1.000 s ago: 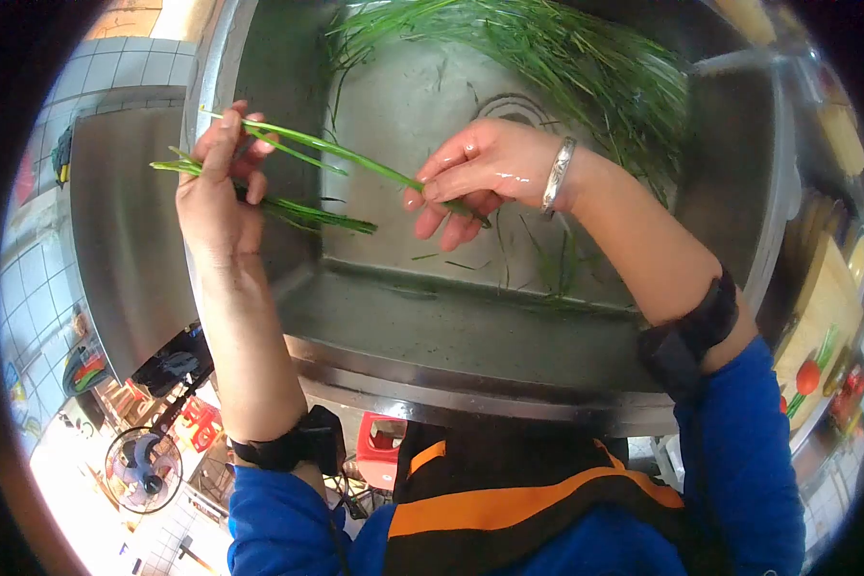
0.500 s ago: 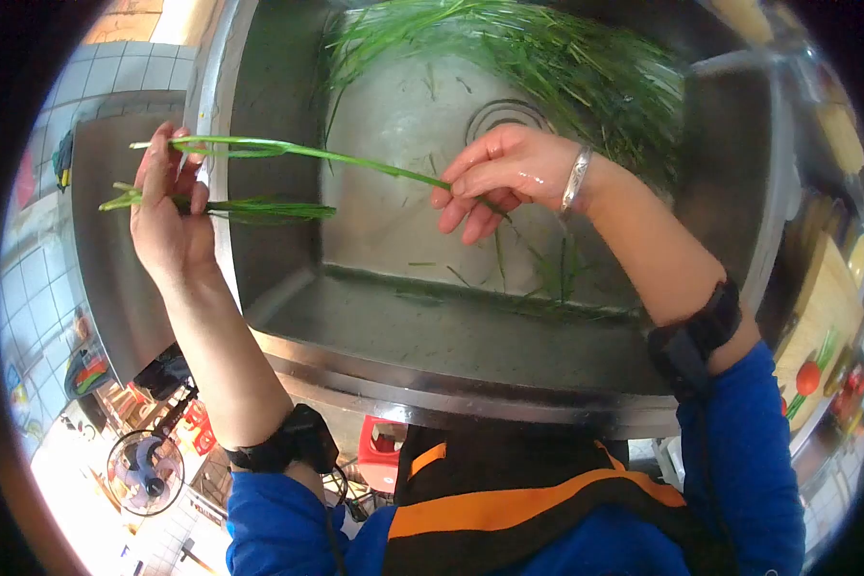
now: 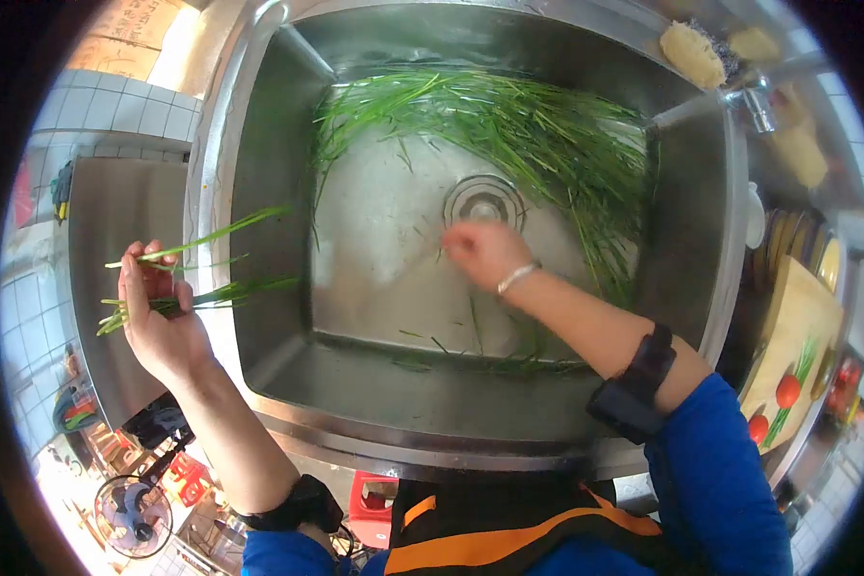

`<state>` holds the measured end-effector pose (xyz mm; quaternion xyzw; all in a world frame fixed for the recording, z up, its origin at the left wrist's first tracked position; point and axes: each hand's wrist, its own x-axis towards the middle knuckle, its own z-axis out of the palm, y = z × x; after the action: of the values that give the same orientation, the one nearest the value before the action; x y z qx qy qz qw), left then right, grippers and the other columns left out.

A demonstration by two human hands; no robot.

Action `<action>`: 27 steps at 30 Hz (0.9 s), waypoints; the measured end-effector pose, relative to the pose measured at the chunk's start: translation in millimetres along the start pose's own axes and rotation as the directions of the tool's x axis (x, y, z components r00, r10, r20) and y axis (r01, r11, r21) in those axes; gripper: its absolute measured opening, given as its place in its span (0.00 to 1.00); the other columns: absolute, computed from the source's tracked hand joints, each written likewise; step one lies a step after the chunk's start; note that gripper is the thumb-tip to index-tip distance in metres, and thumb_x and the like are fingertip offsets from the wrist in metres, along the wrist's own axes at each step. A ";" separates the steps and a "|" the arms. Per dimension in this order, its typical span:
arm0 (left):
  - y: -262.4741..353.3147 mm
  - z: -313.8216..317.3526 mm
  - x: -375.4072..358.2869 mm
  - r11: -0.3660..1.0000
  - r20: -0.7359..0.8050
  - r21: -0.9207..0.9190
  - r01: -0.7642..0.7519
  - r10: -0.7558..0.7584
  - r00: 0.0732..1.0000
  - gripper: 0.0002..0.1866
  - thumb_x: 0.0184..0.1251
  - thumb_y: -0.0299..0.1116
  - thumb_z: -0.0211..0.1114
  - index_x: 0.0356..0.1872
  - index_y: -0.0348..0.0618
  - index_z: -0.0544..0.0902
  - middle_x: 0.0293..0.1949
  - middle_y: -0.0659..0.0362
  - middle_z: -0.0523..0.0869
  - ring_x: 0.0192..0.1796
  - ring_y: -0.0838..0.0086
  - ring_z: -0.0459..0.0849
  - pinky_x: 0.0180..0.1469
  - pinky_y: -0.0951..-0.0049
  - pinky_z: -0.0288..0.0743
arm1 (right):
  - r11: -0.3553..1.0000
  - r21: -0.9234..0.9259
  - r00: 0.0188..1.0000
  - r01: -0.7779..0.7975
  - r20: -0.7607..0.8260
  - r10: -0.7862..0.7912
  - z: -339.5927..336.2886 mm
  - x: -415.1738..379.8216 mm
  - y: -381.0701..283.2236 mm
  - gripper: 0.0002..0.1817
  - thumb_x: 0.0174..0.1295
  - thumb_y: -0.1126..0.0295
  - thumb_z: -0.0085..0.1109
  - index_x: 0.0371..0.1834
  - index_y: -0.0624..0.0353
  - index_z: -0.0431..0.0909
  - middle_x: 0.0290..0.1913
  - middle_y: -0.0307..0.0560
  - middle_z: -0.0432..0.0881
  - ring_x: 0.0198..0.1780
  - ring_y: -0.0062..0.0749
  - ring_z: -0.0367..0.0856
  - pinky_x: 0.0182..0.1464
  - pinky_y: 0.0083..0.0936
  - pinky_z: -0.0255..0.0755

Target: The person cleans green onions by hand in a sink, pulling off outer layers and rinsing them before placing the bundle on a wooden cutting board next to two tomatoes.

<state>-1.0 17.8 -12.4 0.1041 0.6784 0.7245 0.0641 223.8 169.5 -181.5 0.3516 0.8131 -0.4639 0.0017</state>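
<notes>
Left hand (image 3: 161,317) past the sink's left rim, over a steel panel (image 3: 125,211), fingers clamped on green stalks (image 3: 245,288) in two groups: a thin upper one at the fingertips and a fuller one lower down against the hand. Pale ends point left, green ends reach right across the rim and over the sink (image 3: 509,396).

Right hand (image 3: 487,252) over the sink floor, just in front of the drain (image 3: 485,197), well apart from the left — fingers curled in, blurred, can't tell whether anything is gripped. Silver bracelet (image 3: 517,278) on that wrist. Black strap on each forearm near the elbow, blue sleeves behind.

Large loose pile of green blades (image 3: 509,125) in the sink, along the far side and down the right side, beyond the right hand. Small scraps (image 3: 439,344) scattered on the floor near the front wall.

Right of the sink: light cutting board (image 3: 804,298) with two round red items (image 3: 787,392) and some green leaves (image 3: 804,357). Tap (image 3: 758,106) at the far right corner, yellowish lump (image 3: 694,55) near it. Lower left — fan (image 3: 132,516); red stool (image 3: 371,509) beside the person.
</notes>
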 end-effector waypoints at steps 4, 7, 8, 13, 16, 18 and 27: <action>-0.9 -7.0 0.3 0.986 0.109 -0.138 0.095 -0.080 0.991 0.08 0.63 0.33 0.46 0.33 0.40 0.70 0.29 0.57 0.76 0.37 0.75 0.73 0.33 0.80 0.61 | 0.659 -0.572 0.866 0.488 0.409 -0.287 3.9 -27.4 -4.0 0.10 0.42 0.70 0.49 0.30 0.54 0.76 0.34 0.47 0.75 0.37 0.40 0.73 0.39 0.34 0.68; -3.1 -1.5 -6.9 0.967 0.093 -0.236 0.099 -0.079 0.993 0.07 0.62 0.32 0.47 0.33 0.40 0.70 0.18 0.65 0.64 0.23 0.79 0.65 0.29 0.83 0.60 | 0.740 -0.482 0.879 0.469 0.336 -0.338 -4.2 -8.8 -9.3 0.13 0.43 0.69 0.50 0.35 0.54 0.74 0.37 0.49 0.74 0.39 0.41 0.72 0.43 0.34 0.66; -1.5 -2.6 -8.7 0.967 0.091 -0.236 0.096 -0.077 0.993 0.07 0.62 0.32 0.47 0.33 0.40 0.70 0.18 0.65 0.64 0.23 0.79 0.65 0.29 0.83 0.60 | 0.840 -0.389 0.921 0.379 0.243 -0.303 -10.0 4.9 -10.4 0.16 0.44 0.68 0.50 0.40 0.54 0.73 0.39 0.50 0.74 0.40 0.43 0.72 0.45 0.33 0.65; 5.9 2.0 -20.2 0.959 0.135 -0.135 0.248 -0.230 0.964 0.08 0.60 0.31 0.52 0.37 0.40 0.72 0.13 0.71 0.55 0.12 0.88 0.50 0.13 0.86 0.43 | 0.987 -0.130 0.993 0.097 0.080 -0.087 -51.1 65.7 29.9 0.28 0.50 0.57 0.50 0.55 0.53 0.60 0.49 0.56 0.69 0.50 0.48 0.68 0.52 0.31 0.61; 10.6 2.6 -23.1 0.954 0.166 -0.094 0.283 -0.266 0.950 0.11 0.60 0.31 0.50 0.42 0.38 0.71 0.10 0.72 0.52 0.11 0.88 0.48 0.12 0.87 0.42 | 0.967 -0.231 0.987 -0.111 -0.140 0.080 -84.9 79.6 51.3 0.31 0.49 0.56 0.50 0.57 0.57 0.57 0.49 0.57 0.70 0.51 0.46 0.68 0.52 0.30 0.61; 12.4 -0.7 -25.7 0.943 0.191 -0.112 0.315 -0.291 0.938 0.11 0.61 0.31 0.49 0.41 0.37 0.71 0.10 0.72 0.52 0.11 0.89 0.49 0.11 0.87 0.42 | 0.950 -0.197 0.942 -0.241 -0.283 0.180 -111.4 77.5 54.2 0.30 0.49 0.56 0.49 0.55 0.60 0.59 0.49 0.57 0.69 0.50 0.47 0.68 0.52 0.30 0.62; -0.7 -10.9 -33.1 0.892 0.254 -0.044 0.449 -0.425 0.869 0.12 0.61 0.32 0.49 0.42 0.36 0.71 0.11 0.71 0.51 0.10 0.89 0.48 0.10 0.87 0.41 | 0.824 -0.565 0.980 -0.051 -0.186 -0.067 -104.4 62.1 -15.0 0.10 0.49 0.66 0.48 0.33 0.53 0.76 0.37 0.47 0.76 0.37 0.45 0.73 0.42 0.35 0.67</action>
<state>28.6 -0.5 -15.9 0.0303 0.6341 0.7068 0.3122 202.2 278.9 -131.1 0.3761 0.9116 -0.1642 0.0235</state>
